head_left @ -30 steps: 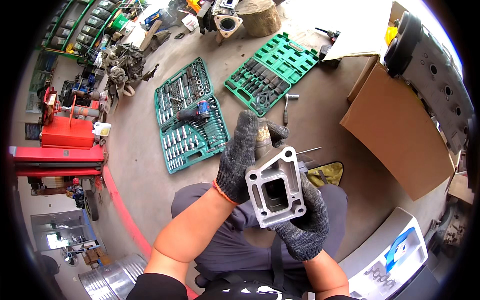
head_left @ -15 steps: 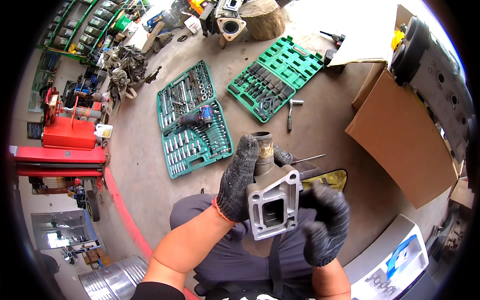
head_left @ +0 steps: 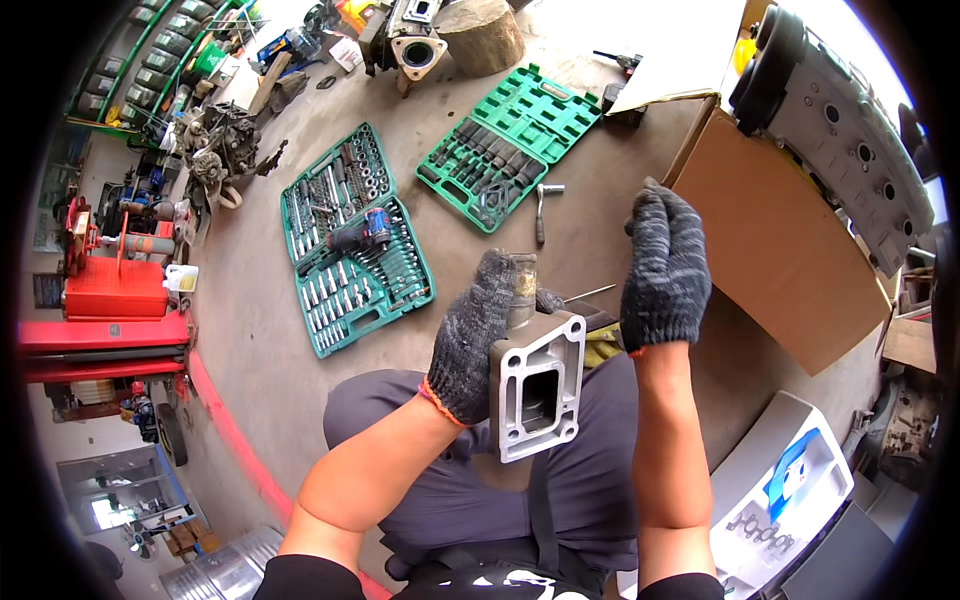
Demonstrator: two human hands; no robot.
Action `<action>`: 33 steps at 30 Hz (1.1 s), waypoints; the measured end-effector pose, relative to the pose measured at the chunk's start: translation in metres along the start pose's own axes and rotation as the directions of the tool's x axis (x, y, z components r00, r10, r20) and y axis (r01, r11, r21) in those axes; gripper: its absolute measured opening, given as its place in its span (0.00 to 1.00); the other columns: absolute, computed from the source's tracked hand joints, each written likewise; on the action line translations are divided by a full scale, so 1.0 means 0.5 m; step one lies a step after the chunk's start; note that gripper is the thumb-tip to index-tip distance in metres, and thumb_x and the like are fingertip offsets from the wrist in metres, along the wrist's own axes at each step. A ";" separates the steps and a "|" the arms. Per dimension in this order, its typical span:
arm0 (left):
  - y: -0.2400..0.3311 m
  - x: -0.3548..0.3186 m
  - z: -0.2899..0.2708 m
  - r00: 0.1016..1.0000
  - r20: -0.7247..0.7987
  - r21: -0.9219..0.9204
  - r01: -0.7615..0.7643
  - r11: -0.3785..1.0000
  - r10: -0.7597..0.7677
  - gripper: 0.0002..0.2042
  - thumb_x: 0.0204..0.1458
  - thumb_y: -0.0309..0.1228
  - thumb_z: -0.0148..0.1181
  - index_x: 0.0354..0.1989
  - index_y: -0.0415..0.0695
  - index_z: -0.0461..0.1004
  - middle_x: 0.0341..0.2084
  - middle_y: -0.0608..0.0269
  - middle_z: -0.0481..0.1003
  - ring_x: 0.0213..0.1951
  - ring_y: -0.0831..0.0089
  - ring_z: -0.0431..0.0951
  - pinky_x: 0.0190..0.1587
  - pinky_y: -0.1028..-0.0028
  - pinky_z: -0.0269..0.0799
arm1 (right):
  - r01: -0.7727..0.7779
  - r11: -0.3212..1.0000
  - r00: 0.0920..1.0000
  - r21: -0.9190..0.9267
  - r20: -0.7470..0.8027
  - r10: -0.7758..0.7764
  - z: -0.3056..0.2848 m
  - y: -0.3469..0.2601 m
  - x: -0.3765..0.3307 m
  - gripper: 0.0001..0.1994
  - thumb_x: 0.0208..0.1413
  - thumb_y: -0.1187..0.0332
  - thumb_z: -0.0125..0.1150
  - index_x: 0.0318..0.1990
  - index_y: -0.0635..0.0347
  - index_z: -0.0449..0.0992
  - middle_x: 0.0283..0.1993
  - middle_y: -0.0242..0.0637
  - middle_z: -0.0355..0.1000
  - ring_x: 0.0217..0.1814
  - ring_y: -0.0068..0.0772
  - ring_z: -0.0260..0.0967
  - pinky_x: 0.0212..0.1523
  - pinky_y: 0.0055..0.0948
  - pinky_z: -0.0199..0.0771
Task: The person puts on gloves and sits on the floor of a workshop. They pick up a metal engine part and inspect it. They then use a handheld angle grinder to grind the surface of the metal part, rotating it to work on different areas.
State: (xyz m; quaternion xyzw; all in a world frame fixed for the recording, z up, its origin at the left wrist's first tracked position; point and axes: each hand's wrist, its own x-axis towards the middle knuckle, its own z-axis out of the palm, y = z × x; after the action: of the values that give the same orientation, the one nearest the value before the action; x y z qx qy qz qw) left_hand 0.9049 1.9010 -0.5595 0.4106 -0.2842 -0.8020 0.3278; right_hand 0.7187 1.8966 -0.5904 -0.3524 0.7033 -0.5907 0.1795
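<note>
My left hand (head_left: 475, 340), in a grey knit glove, grips a grey cast-metal flange part (head_left: 537, 385) with a square opening and a round pipe end on its far side. It holds the part upright in front of my lap. My right hand (head_left: 665, 265), also gloved, is raised to the right of the part with its fingers loosely curled and nothing in it. It does not touch the part. A thin metal rod (head_left: 588, 293) lies on the floor just beyond the part.
Two open green socket-set cases (head_left: 350, 240) (head_left: 505, 140) lie on the concrete floor ahead, with a ratchet handle (head_left: 541, 205) between them. A brown cardboard box (head_left: 775, 250) with an engine part (head_left: 850, 140) stands right. A red lift (head_left: 105, 310) is left, a white canister (head_left: 790, 480) lower right.
My right hand let go of the flange part and rose up to the right. My left hand now holds the part alone, slightly lower in front of my lap.
</note>
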 end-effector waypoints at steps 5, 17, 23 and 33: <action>-0.006 0.019 0.012 0.998 -0.035 -0.159 -0.049 0.986 0.044 0.23 0.68 0.49 0.46 0.41 0.39 0.77 0.33 0.60 0.81 0.35 0.74 0.81 0.39 0.71 0.79 | 0.195 0.944 0.961 0.267 0.140 -0.238 0.016 -0.114 -0.086 0.11 0.65 0.73 0.55 0.52 0.64 0.77 0.48 0.42 0.77 0.53 0.34 0.75 0.56 0.28 0.73; 0.023 0.072 -0.034 0.965 0.060 0.143 -0.261 0.955 0.255 0.30 0.63 0.60 0.48 0.39 0.38 0.76 0.29 0.59 0.79 0.29 0.73 0.80 0.34 0.73 0.78 | -0.380 0.845 0.910 0.377 0.316 0.268 -0.016 -0.013 -0.168 0.15 0.68 0.67 0.55 0.56 0.67 0.73 0.44 0.42 0.75 0.44 0.28 0.75 0.50 0.29 0.76; 0.062 0.094 -0.024 0.994 0.102 -0.221 -0.022 0.975 0.046 0.28 0.66 0.57 0.45 0.39 0.39 0.76 0.28 0.59 0.79 0.27 0.74 0.80 0.32 0.74 0.78 | -0.485 0.748 0.851 0.452 0.440 0.286 -0.048 -0.038 -0.177 0.17 0.68 0.62 0.54 0.55 0.67 0.74 0.46 0.39 0.76 0.42 0.25 0.73 0.45 0.25 0.73; -0.113 0.140 0.124 0.990 -0.083 0.147 -0.101 0.984 0.114 0.18 0.67 0.44 0.52 0.54 0.43 0.73 0.41 0.63 0.76 0.42 0.76 0.75 0.48 0.75 0.72 | -0.343 0.939 0.937 -0.028 0.069 0.344 -0.126 -0.010 -0.168 0.16 0.68 0.64 0.49 0.56 0.66 0.70 0.50 0.42 0.71 0.53 0.31 0.70 0.58 0.34 0.69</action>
State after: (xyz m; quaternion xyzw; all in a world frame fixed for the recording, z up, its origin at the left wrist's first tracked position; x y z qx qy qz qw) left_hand 0.8043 1.8948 -0.6025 0.4530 -0.3474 -0.7413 0.3530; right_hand 0.7359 2.0003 -0.5845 -0.2470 0.7515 -0.5316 0.3026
